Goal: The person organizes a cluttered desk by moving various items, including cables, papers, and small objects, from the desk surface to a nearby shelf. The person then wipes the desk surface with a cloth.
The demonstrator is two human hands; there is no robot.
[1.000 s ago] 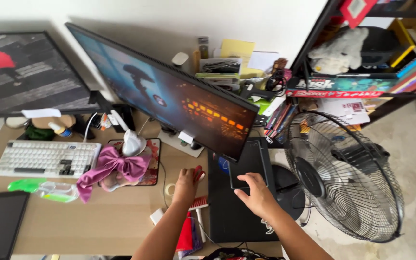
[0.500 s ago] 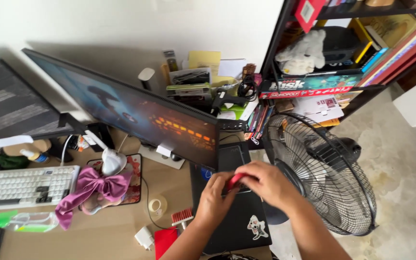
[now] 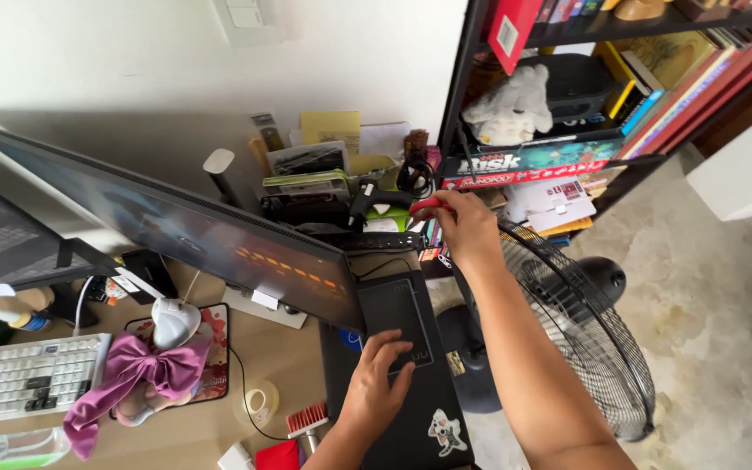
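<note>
My right hand [image 3: 467, 228] reaches out toward the clutter at the back of the desk, shut on a small red object [image 3: 426, 205] that sticks out left of my fingers. It hovers near the black shelf unit [image 3: 451, 104] and above the standing fan [image 3: 580, 331]. My left hand [image 3: 376, 387] rests flat, fingers apart, on the dark drawing tablet [image 3: 398, 324], which lies on a black closed laptop [image 3: 419, 426] with a sticker.
A wide monitor [image 3: 176, 231] slants across the desk. A white mouse [image 3: 171, 320], purple bow [image 3: 132, 374], keyboard [image 3: 19, 379], tape roll [image 3: 257, 404] and red brush [image 3: 306, 422] lie at the left. Board game boxes [image 3: 533, 161] and a plush toy [image 3: 502, 109] fill the shelf.
The red object passed from my left hand to my right, which carried it up and away toward the shelf. My left hand dropped onto the tablet. The view swung right.
</note>
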